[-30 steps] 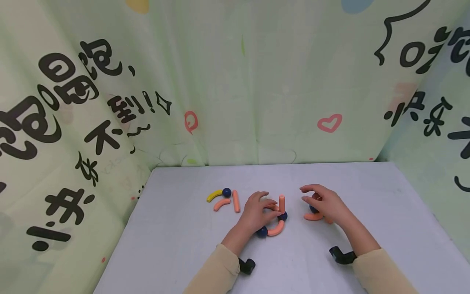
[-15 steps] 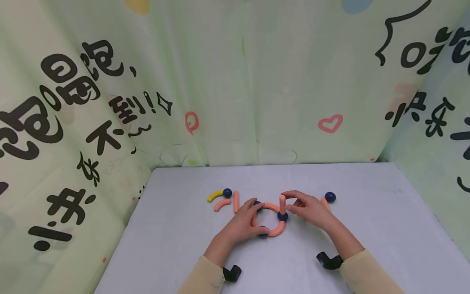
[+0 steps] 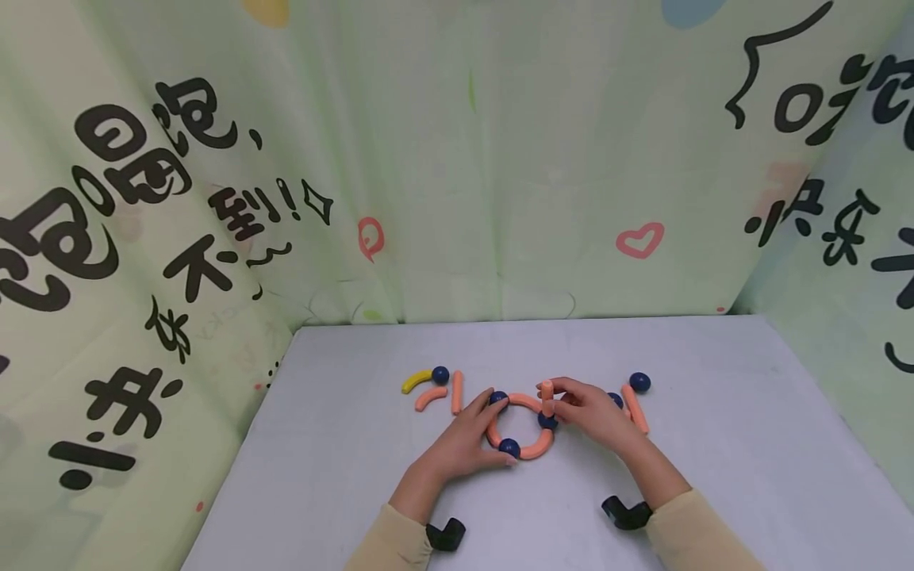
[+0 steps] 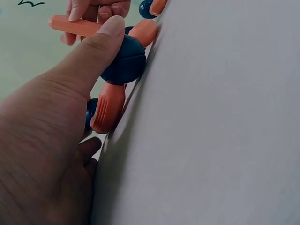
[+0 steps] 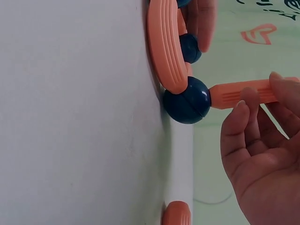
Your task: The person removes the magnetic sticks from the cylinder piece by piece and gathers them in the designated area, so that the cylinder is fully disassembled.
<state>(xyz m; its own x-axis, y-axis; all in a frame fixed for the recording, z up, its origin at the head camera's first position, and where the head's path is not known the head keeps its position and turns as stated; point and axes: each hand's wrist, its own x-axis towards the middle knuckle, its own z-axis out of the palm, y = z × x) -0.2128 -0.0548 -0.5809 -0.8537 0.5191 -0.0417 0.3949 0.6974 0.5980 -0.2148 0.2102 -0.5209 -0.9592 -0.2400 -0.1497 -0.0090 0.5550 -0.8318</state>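
Note:
A ring of curved orange magnetic building rods (image 3: 538,446) and dark blue balls (image 3: 509,448) lies on the table. Around its left side, my left hand (image 3: 458,442) holds it, fingers at the far ball and thumb at the near one; the thumb overlaps that blue ball (image 4: 125,63) in the left wrist view. On the ring's right ball (image 5: 187,101) stands a straight orange rod (image 3: 547,390), upright. My right hand (image 3: 596,414) pinches this rod between thumb and fingers, and the right wrist view shows its lower end against the ball.
Left of the ring lie a yellow curved rod (image 3: 416,381), a blue ball (image 3: 440,375), a curved orange rod (image 3: 431,397) and a straight one (image 3: 457,392). Beyond my right hand are another straight rod (image 3: 634,408) and ball (image 3: 640,382). A printed curtain (image 3: 443,198) hangs behind the table.
My right hand has come left from the loose pieces to the upright rod and now pinches it. My left hand has shifted from the ring's right ball to its left side.

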